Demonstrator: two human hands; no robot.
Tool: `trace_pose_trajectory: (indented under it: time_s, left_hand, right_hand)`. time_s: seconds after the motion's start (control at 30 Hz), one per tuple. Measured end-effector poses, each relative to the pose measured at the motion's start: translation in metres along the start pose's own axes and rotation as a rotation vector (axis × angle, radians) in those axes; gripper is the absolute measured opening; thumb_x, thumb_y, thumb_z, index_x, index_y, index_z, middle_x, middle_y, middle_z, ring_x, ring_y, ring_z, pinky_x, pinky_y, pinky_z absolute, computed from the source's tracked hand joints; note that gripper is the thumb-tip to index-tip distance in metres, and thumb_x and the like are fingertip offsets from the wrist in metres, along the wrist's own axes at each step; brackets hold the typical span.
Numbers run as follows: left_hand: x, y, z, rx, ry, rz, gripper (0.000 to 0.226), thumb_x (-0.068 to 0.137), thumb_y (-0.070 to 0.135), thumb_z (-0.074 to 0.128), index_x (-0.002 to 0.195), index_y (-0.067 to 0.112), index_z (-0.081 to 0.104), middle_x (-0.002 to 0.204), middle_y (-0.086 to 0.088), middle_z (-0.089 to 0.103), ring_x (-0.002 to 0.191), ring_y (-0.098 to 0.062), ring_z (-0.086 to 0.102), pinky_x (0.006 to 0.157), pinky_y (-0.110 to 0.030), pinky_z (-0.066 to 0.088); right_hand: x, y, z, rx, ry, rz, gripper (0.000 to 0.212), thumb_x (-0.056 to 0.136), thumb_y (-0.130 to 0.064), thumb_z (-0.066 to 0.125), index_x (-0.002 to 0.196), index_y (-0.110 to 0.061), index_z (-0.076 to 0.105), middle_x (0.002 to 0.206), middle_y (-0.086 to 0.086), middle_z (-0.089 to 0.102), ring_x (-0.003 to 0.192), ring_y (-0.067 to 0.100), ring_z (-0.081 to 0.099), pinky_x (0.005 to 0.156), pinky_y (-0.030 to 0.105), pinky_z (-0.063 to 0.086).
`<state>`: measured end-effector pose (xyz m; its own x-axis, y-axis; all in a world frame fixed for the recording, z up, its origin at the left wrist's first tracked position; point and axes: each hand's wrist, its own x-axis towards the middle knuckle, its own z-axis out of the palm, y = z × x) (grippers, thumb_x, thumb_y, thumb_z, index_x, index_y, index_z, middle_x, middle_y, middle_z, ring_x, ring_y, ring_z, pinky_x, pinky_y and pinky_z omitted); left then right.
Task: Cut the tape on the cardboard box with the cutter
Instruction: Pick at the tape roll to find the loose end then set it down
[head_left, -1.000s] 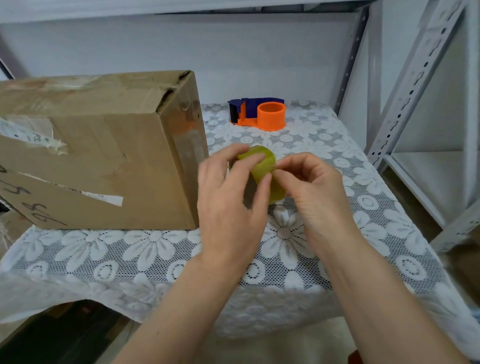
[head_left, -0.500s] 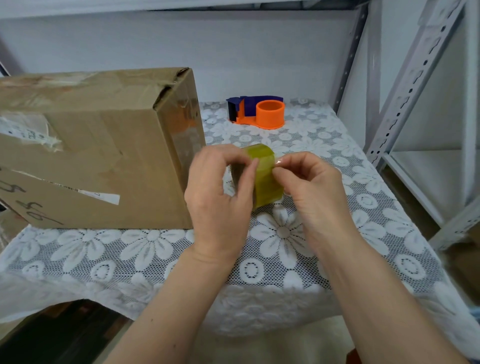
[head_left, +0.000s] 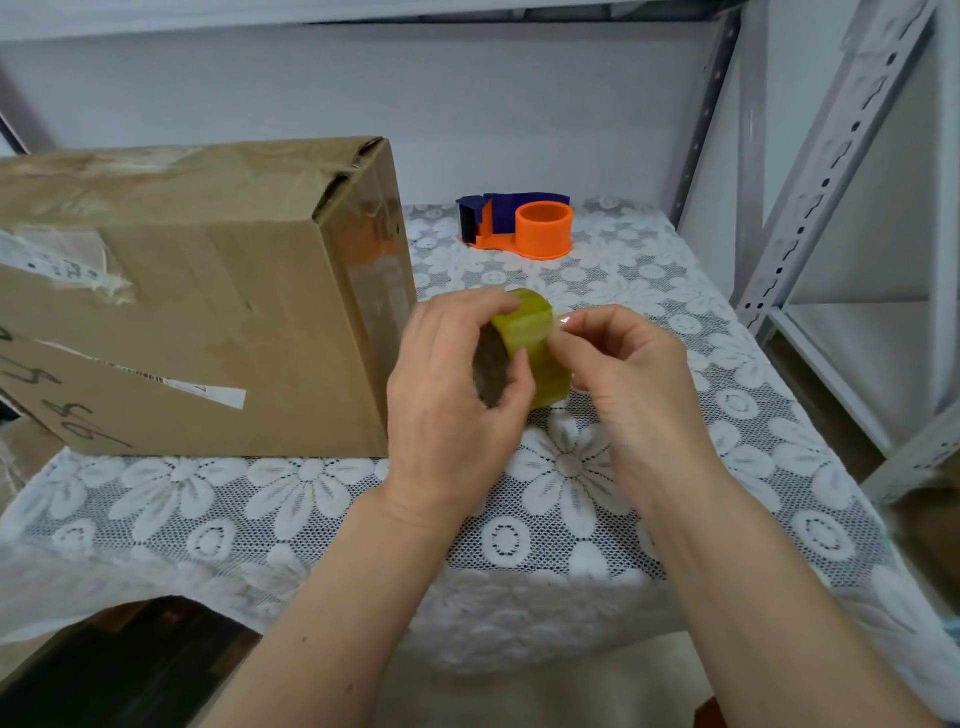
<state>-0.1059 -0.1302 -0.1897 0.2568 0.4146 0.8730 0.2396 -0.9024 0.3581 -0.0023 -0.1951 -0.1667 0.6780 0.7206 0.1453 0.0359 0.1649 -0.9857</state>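
head view: left hand (head_left: 457, 395) is curled round a yellowish tape roll (head_left: 535, 353), held up off the lace-covered worktop (head_left: 571, 499), while the right hand (head_left: 628, 374) pinches the loose tape end at the roll's top edge. the box (head_left: 197, 291) sits just left of the hands, old tape on its side. an orange and blue cutter (head_left: 519, 226) sits further back, well apart.

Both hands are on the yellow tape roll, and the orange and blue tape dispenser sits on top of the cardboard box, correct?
Not quite. Both the left hand and right hand hold the tape roll, but the head view shows the tape dispenser on the lace tablecloth, right of the cardboard box.
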Motion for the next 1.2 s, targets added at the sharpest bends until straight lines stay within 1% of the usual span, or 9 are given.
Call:
trace_pose_trajectory:
  time_s: [0.1,0.23,0.33,0.47,0.7,0.83,0.93,1.07,1.2]
  left_hand:
    - [0.003,0.0,-0.001,-0.074,0.021,-0.116,0.013,0.081,0.006,0.073,0.09,0.006,0.063,0.086,-0.003,0.066,0.081,-0.019,0.063,0.072,-0.034,0.052]
    - [0.008,0.002,0.0,-0.198,0.058,-0.259,0.011,0.083,0.008,0.072,0.09,0.01,0.063,0.08,0.002,0.066,0.074,-0.011,0.065,0.07,-0.027,0.054]
    - [0.009,-0.001,0.002,-0.145,0.041,-0.223,0.005,0.084,0.01,0.07,0.089,0.008,0.07,0.082,0.001,0.068,0.076,-0.013,0.064,0.07,-0.031,0.055]
    - [0.009,-0.004,0.003,-0.096,0.017,-0.186,0.01,0.086,0.011,0.069,0.093,0.008,0.074,0.088,0.0,0.069,0.081,-0.015,0.064,0.073,-0.033,0.054]
    - [0.009,-0.003,-0.001,-0.052,-0.065,-0.179,0.018,0.081,0.018,0.075,0.098,0.012,0.075,0.092,0.002,0.062,0.086,-0.013,0.058,0.078,-0.023,0.05]
    - [0.008,-0.001,0.001,-0.066,-0.073,-0.227,0.013,0.08,0.016,0.074,0.093,0.013,0.076,0.091,0.006,0.057,0.089,-0.014,0.059,0.08,-0.024,0.049]
    - [0.007,0.001,0.003,-0.049,-0.068,-0.221,0.011,0.08,0.016,0.072,0.09,0.013,0.076,0.092,0.007,0.055,0.091,-0.015,0.058,0.082,-0.019,0.046]
    - [0.008,-0.001,0.002,0.011,-0.062,-0.164,0.013,0.081,0.017,0.073,0.093,0.013,0.076,0.096,0.0,0.061,0.096,-0.013,0.054,0.085,-0.013,0.04]
    - [0.009,-0.005,0.0,0.078,-0.081,-0.132,0.016,0.082,0.023,0.073,0.094,0.013,0.077,0.094,-0.002,0.064,0.094,-0.015,0.054,0.081,-0.012,0.039]
  right_hand:
    - [0.0,0.0,0.001,-0.012,-0.018,-0.004,0.017,0.082,-0.006,0.067,0.074,-0.021,0.066,0.074,-0.008,0.066,0.066,-0.005,0.058,0.059,0.007,0.044]
    - [0.001,0.0,0.0,-0.033,-0.032,-0.006,0.018,0.083,-0.007,0.068,0.074,-0.022,0.066,0.073,-0.011,0.065,0.064,-0.008,0.058,0.06,0.007,0.045]
    - [0.001,0.0,-0.002,-0.05,-0.049,-0.013,0.017,0.083,-0.008,0.068,0.075,-0.022,0.066,0.073,-0.012,0.065,0.064,-0.008,0.057,0.06,0.008,0.045]
    - [0.002,-0.001,-0.004,-0.057,-0.082,-0.045,0.014,0.083,-0.007,0.068,0.077,-0.02,0.067,0.076,-0.009,0.066,0.069,-0.004,0.059,0.063,0.01,0.047]
    - [0.003,-0.002,-0.008,-0.051,-0.112,-0.073,0.015,0.083,-0.006,0.068,0.077,-0.019,0.067,0.074,-0.011,0.067,0.066,-0.007,0.061,0.063,0.01,0.047]
    - [0.003,-0.001,-0.009,-0.071,-0.117,-0.092,0.017,0.083,-0.006,0.068,0.076,-0.021,0.067,0.076,-0.01,0.067,0.069,-0.005,0.062,0.064,0.011,0.048]
    - [0.003,-0.001,-0.009,-0.079,-0.119,-0.102,0.016,0.084,-0.005,0.068,0.077,-0.02,0.067,0.076,-0.01,0.067,0.067,-0.005,0.062,0.063,0.011,0.048]
    - [0.003,-0.001,-0.009,-0.068,-0.119,-0.108,0.016,0.084,-0.004,0.067,0.078,-0.018,0.067,0.074,-0.011,0.067,0.065,-0.007,0.061,0.062,0.01,0.046]
    - [0.002,-0.001,-0.009,-0.07,-0.134,-0.106,0.015,0.083,-0.002,0.067,0.079,-0.016,0.068,0.074,-0.009,0.067,0.063,-0.007,0.06,0.06,0.01,0.047]
